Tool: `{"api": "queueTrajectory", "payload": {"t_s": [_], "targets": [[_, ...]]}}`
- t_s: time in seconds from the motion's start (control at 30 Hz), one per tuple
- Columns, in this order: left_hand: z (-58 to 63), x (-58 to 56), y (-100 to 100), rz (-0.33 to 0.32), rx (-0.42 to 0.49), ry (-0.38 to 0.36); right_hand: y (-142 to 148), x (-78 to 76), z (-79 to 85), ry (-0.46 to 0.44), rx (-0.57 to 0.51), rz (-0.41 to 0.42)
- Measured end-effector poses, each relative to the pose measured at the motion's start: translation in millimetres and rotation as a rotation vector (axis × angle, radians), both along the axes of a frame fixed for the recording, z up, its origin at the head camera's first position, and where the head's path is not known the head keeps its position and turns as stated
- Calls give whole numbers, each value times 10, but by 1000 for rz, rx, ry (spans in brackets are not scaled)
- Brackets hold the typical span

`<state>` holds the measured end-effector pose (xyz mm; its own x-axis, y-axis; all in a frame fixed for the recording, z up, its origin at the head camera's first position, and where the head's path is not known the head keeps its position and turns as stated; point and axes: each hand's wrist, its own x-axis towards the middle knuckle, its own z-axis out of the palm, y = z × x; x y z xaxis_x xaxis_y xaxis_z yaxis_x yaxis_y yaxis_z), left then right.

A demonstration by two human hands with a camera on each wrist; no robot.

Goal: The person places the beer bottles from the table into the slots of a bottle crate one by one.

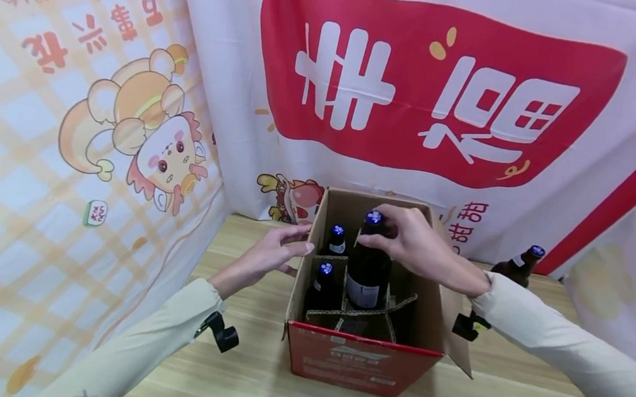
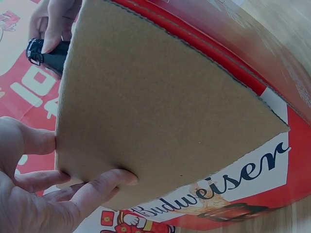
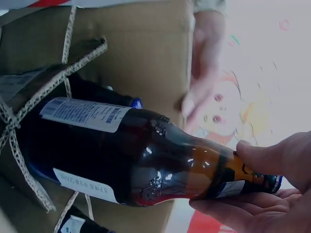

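Note:
My right hand (image 1: 405,238) grips a dark brown beer bottle (image 3: 160,160) by its neck, thumb on one side and fingers on the other. The bottle stands upright, partly raised within the divided cardboard box (image 1: 349,365), its blue cap (image 1: 373,217) above the rim. At the box's left wall is my left hand (image 1: 273,251), thumb at the rim and fingers against the brown flap (image 2: 165,111). Two more bottles, one at the back (image 1: 337,241) and one in front of it (image 1: 324,284), sit in the left compartments.
Cardboard dividers (image 1: 402,305) cross inside the box. Another brown bottle (image 1: 516,266) stands outside, to the right, partly behind my right sleeve (image 1: 555,339). A right-hand flap (image 1: 459,337) hangs outward. Printed cloth (image 1: 402,149) hangs behind the wooden tabletop (image 1: 195,364).

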<state>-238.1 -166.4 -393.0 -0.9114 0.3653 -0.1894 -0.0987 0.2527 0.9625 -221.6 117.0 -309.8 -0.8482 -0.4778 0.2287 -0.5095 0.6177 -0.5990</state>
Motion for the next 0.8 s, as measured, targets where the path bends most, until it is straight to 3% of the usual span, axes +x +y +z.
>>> {"api": "queueTrajectory", "payload": {"t_s": [0.1, 0.63, 0.8], "targets": [[5, 1, 7, 0, -6, -4, -56, -31, -21, -20, 50, 34], [-10, -10, -30, -11, -3, 11, -111, -339, 44, -89, 314, 39], [-17, 16, -28, -6, -4, 11, -137, -367, 27, -179, 394, 42]]}}
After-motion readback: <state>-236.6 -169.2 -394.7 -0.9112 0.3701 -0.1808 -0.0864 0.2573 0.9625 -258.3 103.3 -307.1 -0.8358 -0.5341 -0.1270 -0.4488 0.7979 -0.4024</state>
